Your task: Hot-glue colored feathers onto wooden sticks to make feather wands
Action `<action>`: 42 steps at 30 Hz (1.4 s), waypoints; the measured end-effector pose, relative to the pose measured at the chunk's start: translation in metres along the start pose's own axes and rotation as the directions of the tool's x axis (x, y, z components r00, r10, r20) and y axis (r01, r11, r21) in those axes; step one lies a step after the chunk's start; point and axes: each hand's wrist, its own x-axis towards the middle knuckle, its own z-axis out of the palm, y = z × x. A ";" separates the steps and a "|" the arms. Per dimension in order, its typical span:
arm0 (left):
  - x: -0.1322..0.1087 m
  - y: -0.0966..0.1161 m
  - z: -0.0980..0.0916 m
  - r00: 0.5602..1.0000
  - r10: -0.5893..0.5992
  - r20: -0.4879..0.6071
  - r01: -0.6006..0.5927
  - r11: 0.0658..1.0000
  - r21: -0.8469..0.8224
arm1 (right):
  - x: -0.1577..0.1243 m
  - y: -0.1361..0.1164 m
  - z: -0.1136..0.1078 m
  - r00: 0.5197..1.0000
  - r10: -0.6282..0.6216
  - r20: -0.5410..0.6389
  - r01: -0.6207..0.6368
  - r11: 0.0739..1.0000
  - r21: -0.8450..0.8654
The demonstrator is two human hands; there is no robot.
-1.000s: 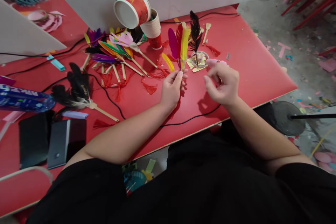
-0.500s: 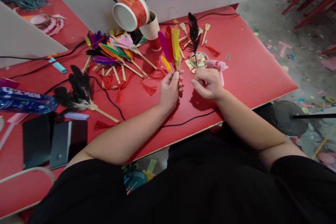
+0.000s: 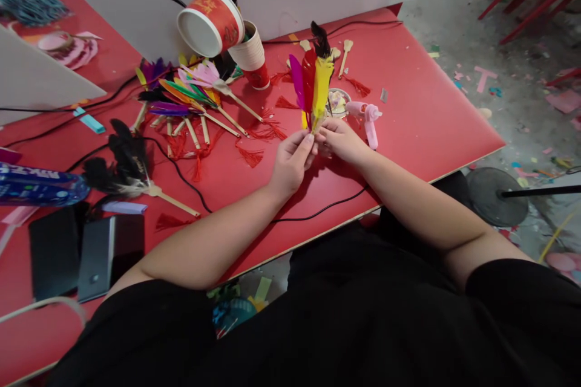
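Note:
My left hand (image 3: 290,160) is closed around the base of a small feather fan (image 3: 322,87) with purple, red and yellow feathers, held upright over the table. Its handle is mostly covered by my fingers. Right beside it, my right hand (image 3: 341,140) pinches the lower end of a black feather (image 3: 320,41). That feather stands behind the yellow one, its curled tip showing above. Both hands' fingertips meet at the fan's base, where contact between quill and fan is hidden. A pink glue gun (image 3: 368,116) and a round dish (image 3: 338,101) lie just beyond my right hand.
Several feather fans with red tassels (image 3: 195,100) lie left of centre. Behind them are stacked paper cups (image 3: 250,57) and a tilted paper bowl (image 3: 211,21). A black feather fan (image 3: 122,163), blue bottle (image 3: 40,184) and phone (image 3: 96,257) sit left. A black cable (image 3: 313,216) crosses in front.
My right hand has moved left with the black feather, bringing it from beside the dish to behind the yellow feather. The view has shifted slightly to the right.

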 end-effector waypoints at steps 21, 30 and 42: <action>0.007 -0.006 -0.003 0.952 -0.019 -0.305 0.065 0.988 0.143 | -0.003 0.002 -0.023 0.877 -0.392 -0.277 0.250 0.866 -0.434; 0.004 -0.014 -0.008 0.971 0.041 -0.235 0.002 0.984 0.180 | 0.002 0.007 -0.025 0.834 -0.454 -0.313 0.291 0.844 -0.450; 0.001 -0.008 -0.005 0.981 0.054 -0.185 -0.007 0.970 0.243 | 0.007 0.019 -0.035 0.813 -0.491 -0.314 0.290 0.809 -0.512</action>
